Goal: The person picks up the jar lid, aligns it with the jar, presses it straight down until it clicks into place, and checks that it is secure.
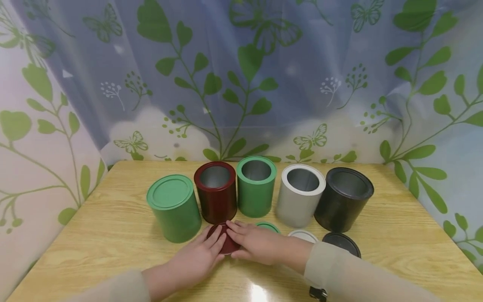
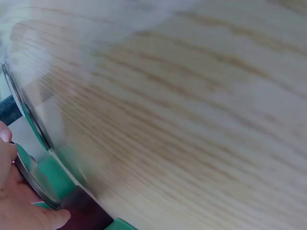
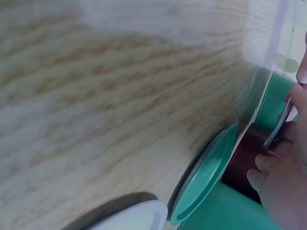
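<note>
Together, two hands (image 1: 199, 259) (image 1: 262, 243) hold one red lid (image 1: 228, 246) near five cans (image 1: 256, 197).

Bright light fills the head view, glaring off the desk (image 1: 94, 251) at bottom centre; both wrist views look hazy, soft.

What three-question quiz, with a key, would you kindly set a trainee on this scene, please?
1. Which colour lid do the left hand and right hand both hold?
2. True or false: the leftmost can stands open.
3. Which lid on the table lies farthest right: (a) green, (b) white, (c) black?

Key:
1. The dark red lid.
2. False; its green lid is on.
3. c, the black lid.
</note>
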Tool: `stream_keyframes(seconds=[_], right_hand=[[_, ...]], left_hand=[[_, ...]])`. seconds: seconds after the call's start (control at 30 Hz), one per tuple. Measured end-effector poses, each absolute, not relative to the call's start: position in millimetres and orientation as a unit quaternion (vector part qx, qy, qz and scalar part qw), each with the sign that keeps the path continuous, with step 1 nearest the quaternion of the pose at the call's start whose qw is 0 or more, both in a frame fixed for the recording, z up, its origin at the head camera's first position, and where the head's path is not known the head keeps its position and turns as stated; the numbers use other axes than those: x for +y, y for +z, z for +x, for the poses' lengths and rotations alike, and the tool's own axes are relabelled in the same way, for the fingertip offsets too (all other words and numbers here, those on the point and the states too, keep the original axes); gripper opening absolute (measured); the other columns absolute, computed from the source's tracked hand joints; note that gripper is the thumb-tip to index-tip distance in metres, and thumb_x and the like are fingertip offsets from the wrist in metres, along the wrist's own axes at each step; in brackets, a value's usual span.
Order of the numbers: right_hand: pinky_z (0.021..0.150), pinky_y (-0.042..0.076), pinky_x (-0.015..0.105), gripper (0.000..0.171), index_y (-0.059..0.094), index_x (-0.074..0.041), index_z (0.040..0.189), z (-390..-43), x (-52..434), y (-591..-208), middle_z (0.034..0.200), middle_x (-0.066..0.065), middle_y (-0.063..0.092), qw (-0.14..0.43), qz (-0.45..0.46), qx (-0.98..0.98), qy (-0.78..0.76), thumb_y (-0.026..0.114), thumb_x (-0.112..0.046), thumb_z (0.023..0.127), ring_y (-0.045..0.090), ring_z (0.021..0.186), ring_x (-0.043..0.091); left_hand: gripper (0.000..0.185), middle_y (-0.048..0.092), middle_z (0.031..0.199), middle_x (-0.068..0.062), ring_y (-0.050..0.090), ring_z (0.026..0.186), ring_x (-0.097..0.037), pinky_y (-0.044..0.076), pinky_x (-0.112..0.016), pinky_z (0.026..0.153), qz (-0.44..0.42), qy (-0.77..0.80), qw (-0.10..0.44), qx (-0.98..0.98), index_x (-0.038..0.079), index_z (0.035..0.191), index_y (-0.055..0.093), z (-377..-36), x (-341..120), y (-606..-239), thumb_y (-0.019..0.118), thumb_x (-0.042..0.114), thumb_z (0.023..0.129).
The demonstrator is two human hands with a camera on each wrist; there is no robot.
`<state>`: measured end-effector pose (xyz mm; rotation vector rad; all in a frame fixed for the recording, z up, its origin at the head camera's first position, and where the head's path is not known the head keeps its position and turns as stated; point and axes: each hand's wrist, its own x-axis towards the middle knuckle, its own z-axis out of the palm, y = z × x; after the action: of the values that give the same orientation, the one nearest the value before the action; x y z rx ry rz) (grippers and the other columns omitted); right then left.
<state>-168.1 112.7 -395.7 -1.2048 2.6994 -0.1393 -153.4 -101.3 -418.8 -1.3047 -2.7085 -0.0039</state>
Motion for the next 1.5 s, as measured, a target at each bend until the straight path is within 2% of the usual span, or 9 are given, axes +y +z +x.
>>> stream_keyframes(seconds=[0.2, 0.43, 0.6, 0.97, 1.5], right_hand=[[0.107, 0.028, 0.038, 0.059, 0.033, -0.001, 0.143, -164, 114, -394, 0.151, 0.013, 0.024, 0.075, -0.417, 0.904, -0.047, 0.037, -0.041, 0.100, 0.024, 0.137, 0.028], [0.109, 0.024, 0.036, 0.058, 0.032, -0.001, 0.144, -160, 114, -380, 0.152, 0.012, 0.022, 0.059, -0.424, 0.902, -0.047, 0.035, -0.040, 0.101, 0.018, 0.139, 0.029], [0.109, 0.024, 0.037, 0.058, 0.033, 0.000, 0.143, -158, 113, -371, 0.151, 0.013, 0.023, 0.044, -0.426, 0.903, -0.039, 0.035, -0.039, 0.101, 0.018, 0.138, 0.030], [0.109, 0.023, 0.037, 0.057, 0.035, 0.001, 0.142, -157, 112, -357, 0.150, 0.014, 0.025, 0.025, -0.431, 0.901, -0.029, 0.039, -0.038, 0.100, 0.021, 0.138, 0.032], [0.108, 0.025, 0.038, 0.057, 0.035, -0.001, 0.142, -155, 113, -336, 0.149, 0.013, 0.027, 0.011, -0.426, 0.904, -0.024, 0.039, -0.039, 0.100, 0.019, 0.138, 0.030]], left_hand=[[0.046, 0.047, 0.134, -0.023, 0.041, 0.125, -0.041, 0.036, -0.045, 0.101, -0.440, -0.006, 0.091, -0.893, -0.005, 0.128, 0.053, -150, -103, -412, 0.050, 0.029, 0.097], [0.046, 0.050, 0.130, -0.024, 0.045, 0.119, -0.043, 0.040, -0.046, 0.097, -0.447, -0.008, 0.152, -0.881, -0.005, 0.124, 0.057, -146, -105, -396, 0.061, 0.026, 0.091], [0.046, 0.051, 0.129, -0.024, 0.047, 0.118, -0.043, 0.041, -0.045, 0.096, -0.447, -0.007, 0.175, -0.877, -0.006, 0.123, 0.057, -146, -107, -388, 0.064, 0.025, 0.089], [0.047, 0.051, 0.131, -0.022, 0.046, 0.119, -0.042, 0.042, -0.045, 0.095, -0.445, -0.005, 0.176, -0.878, -0.003, 0.124, 0.057, -145, -107, -373, 0.063, 0.027, 0.089], [0.046, 0.053, 0.126, -0.024, 0.049, 0.115, -0.043, 0.044, -0.045, 0.093, -0.468, -0.009, 0.222, -0.855, -0.006, 0.121, 0.058, -148, -108, -354, 0.065, 0.025, 0.088]])
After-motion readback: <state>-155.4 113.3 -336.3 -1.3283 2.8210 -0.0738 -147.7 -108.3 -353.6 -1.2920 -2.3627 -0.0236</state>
